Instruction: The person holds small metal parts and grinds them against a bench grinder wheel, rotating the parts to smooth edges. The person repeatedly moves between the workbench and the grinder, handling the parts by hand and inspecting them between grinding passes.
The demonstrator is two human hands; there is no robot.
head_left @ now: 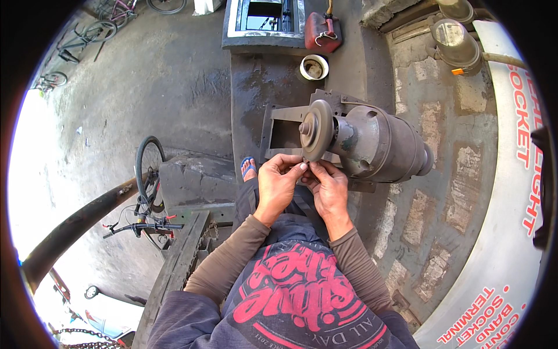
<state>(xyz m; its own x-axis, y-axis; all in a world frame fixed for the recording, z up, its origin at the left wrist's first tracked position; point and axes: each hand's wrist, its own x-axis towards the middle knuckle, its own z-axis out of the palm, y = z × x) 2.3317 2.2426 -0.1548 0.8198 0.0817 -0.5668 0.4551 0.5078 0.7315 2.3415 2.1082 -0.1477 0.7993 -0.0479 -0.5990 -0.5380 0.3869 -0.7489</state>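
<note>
A bench grinder's motor (pixel 381 142) lies in front of me, with a round grinding wheel (pixel 320 132) on the left end of its shaft. Just below the wheel's near edge, my left hand (pixel 275 185) and my right hand (pixel 329 189) meet fingertip to fingertip. Both are closed in a pinch, thumbs against index fingers. Whatever they pinch is very small and mostly covered by the fingers, so I cannot name it. I cannot tell whether it touches the wheel.
A metal frame (pixel 271 125) supports the grinder. Beyond it stand a white bowl (pixel 314 68) and a red container (pixel 323 34). A blue-framed basin (pixel 264 42) is farther back. On the left are a bicycle (pixel 145 224) and a rusty pipe (pixel 81 230); a printed white banner (pixel 494 256) hangs at right.
</note>
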